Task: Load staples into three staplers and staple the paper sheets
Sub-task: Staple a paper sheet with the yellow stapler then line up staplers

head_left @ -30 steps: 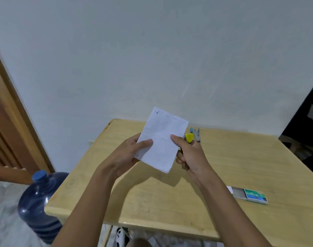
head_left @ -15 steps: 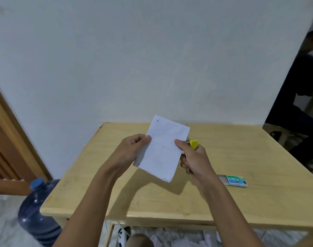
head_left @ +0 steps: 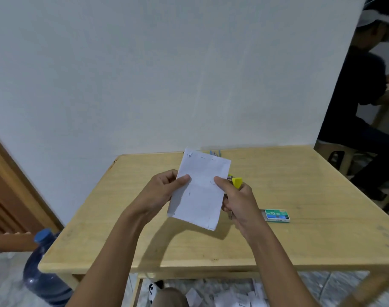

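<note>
A small stack of white paper sheets is held up above the wooden table. My left hand pinches its left edge. My right hand has its thumb on the right edge and also grips a yellow stapler, mostly hidden behind the fingers and the paper. A green box of staples lies on the table just right of my right hand. Behind the top of the paper a blue stapler peeks out at the table's far edge.
A blue water jug stands on the floor left of the table. Many paper scraps lie under the table. A seated person in dark clothes is at the far right beside a stool. A wooden door frame is at left.
The camera has swung right and tilted, so the seated person now shows. Both hands keep holding the paper and the stapler in nearly the same pose.
</note>
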Tool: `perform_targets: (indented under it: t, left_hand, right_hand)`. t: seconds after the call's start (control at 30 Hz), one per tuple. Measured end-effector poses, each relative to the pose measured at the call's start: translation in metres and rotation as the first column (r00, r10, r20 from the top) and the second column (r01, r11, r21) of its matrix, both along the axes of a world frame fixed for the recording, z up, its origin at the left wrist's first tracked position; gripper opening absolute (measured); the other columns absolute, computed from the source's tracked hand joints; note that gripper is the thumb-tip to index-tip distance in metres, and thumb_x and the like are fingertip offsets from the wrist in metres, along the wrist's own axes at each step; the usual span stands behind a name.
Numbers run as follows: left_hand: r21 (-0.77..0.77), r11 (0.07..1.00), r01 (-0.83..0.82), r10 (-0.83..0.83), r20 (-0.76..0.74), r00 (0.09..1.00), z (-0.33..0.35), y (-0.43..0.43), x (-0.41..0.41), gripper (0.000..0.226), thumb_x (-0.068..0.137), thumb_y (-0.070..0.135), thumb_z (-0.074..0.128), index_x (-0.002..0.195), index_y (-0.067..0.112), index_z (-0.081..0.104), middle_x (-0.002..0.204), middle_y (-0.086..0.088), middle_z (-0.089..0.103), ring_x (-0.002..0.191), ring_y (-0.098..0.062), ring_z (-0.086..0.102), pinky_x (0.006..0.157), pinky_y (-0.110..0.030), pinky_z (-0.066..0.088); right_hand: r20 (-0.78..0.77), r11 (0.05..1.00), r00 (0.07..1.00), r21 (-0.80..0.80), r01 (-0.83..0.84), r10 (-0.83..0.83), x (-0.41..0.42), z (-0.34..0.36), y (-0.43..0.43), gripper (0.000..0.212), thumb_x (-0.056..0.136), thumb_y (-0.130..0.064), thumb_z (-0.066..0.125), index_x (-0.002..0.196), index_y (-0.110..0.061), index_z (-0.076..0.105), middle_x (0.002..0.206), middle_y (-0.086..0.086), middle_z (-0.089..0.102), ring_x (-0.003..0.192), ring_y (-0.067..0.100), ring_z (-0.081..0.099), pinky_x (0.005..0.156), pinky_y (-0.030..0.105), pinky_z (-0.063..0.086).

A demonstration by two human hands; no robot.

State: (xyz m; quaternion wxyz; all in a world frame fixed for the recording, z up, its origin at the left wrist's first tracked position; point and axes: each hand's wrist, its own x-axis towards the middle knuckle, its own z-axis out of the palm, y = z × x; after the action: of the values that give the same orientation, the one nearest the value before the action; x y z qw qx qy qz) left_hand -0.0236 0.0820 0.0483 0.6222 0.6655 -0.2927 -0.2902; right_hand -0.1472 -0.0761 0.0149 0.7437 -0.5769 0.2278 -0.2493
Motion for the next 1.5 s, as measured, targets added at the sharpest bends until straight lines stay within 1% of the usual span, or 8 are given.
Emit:
perform_targets:
  t: [0.3, 0.63, 0.73, 0.87, 0.97, 1.17, 1.3, 1.5]
  left_hand:
    - [0.035, 0.981, 0.192, -0.193, 0.047, 0.98, 0.006, -0.001, -0.001, 0.017, 0.071, 0.027, 0.08, 0.081, 0.014, 0.077, 0.095, -0.009, 0.076, 0.089, -0.024, 0.071, 0.082, -0.028, 0.055]
    - [0.146, 0.957, 0.25, -0.271, 0.145, 0.952, 0.008, 0.005, 0.001, 0.02, 0.091, 0.013, 0.068, 0.107, 0.006, 0.075, 0.116, -0.009, 0.073, 0.11, -0.023, 0.066, 0.095, -0.028, 0.052]
    - [0.23, 0.966, 0.116, -0.19, 0.335, 0.923, 0.006, 0.004, 0.002, 0.017, 0.094, 0.012, 0.065, 0.104, 0.021, 0.076, 0.116, 0.003, 0.066, 0.097, -0.018, 0.057, 0.091, -0.033, 0.046]
    - [0.125, 0.951, -0.283, 0.183, 0.509, 0.841, 0.002, -0.011, -0.009, 0.022, 0.094, 0.023, 0.064, 0.088, 0.043, 0.065, 0.108, 0.009, 0.056, 0.077, 0.001, 0.05, 0.065, -0.005, 0.037]
    - [-0.087, 0.923, -0.376, 0.386, 0.237, 0.892, -0.005, -0.02, -0.019, 0.023, 0.099, 0.02, 0.055, 0.097, 0.04, 0.067, 0.105, -0.001, 0.062, 0.076, -0.013, 0.062, 0.061, -0.007, 0.047]
    - [-0.428, 0.824, -0.371, 0.124, -0.503, 0.855, -0.004, -0.022, -0.03, 0.018, 0.093, 0.021, 0.057, 0.103, 0.014, 0.071, 0.096, -0.002, 0.073, 0.089, -0.021, 0.07, 0.074, -0.035, 0.058]
    - [-0.391, 0.834, -0.389, 0.242, -0.375, 0.895, -0.009, -0.019, -0.031, 0.024, 0.096, 0.023, 0.062, 0.114, 0.008, 0.069, 0.11, -0.005, 0.075, 0.099, -0.023, 0.072, 0.073, -0.029, 0.058]
    - [-0.38, 0.833, -0.402, 0.254, -0.382, 0.889, -0.011, -0.012, -0.026, 0.023, 0.097, 0.016, 0.059, 0.116, 0.005, 0.068, 0.109, -0.008, 0.075, 0.094, -0.02, 0.072, 0.072, -0.028, 0.059]
  right_hand:
    - [-0.061, 0.992, 0.998, 0.122, 0.029, -0.022, -0.007, 0.007, -0.01, 0.022, 0.08, -0.042, 0.073, 0.08, -0.021, 0.067, 0.073, -0.002, 0.073, 0.059, 0.017, 0.063, 0.053, 0.026, 0.039]
    - [-0.102, 0.991, 0.995, 0.135, -0.003, 0.017, -0.01, 0.005, -0.017, 0.018, 0.084, -0.032, 0.07, 0.077, -0.016, 0.066, 0.056, -0.004, 0.06, 0.038, 0.01, 0.045, 0.038, 0.019, 0.03]
    - [-0.105, 0.983, 0.995, 0.181, 0.022, -0.003, -0.01, 0.006, -0.016, 0.016, 0.085, -0.031, 0.069, 0.084, -0.015, 0.067, 0.058, -0.006, 0.064, 0.038, 0.008, 0.049, 0.037, 0.018, 0.031]
    - [-0.042, 0.984, 0.999, 0.172, 0.038, -0.031, -0.002, 0.0, -0.008, 0.011, 0.085, -0.028, 0.072, 0.084, -0.018, 0.068, 0.061, -0.004, 0.055, 0.039, 0.008, 0.037, 0.039, 0.021, 0.027]
    - [-0.009, 0.989, 1.0, 0.145, 0.03, -0.029, 0.005, -0.004, 0.003, 0.013, 0.084, -0.032, 0.073, 0.088, -0.019, 0.072, 0.072, 0.001, 0.051, 0.042, 0.009, 0.032, 0.042, 0.022, 0.028]
    - [-0.049, 0.997, 0.999, 0.077, 0.021, -0.017, 0.011, -0.009, 0.018, 0.025, 0.08, -0.042, 0.073, 0.087, -0.018, 0.07, 0.06, -0.002, 0.046, 0.038, 0.009, 0.032, 0.044, 0.024, 0.026]
    - [-0.102, 0.999, 0.994, 0.013, 0.037, -0.036, 0.015, -0.008, 0.026, 0.032, 0.073, -0.047, 0.075, 0.08, -0.021, 0.058, 0.048, -0.008, 0.035, 0.038, 0.01, 0.03, 0.042, 0.021, 0.023]
    - [-0.049, 0.993, 0.991, -0.021, 0.12, -0.121, 0.011, -0.008, 0.031, 0.029, 0.076, -0.046, 0.08, 0.089, -0.021, 0.072, 0.061, -0.014, 0.06, 0.042, 0.003, 0.045, 0.04, 0.017, 0.033]
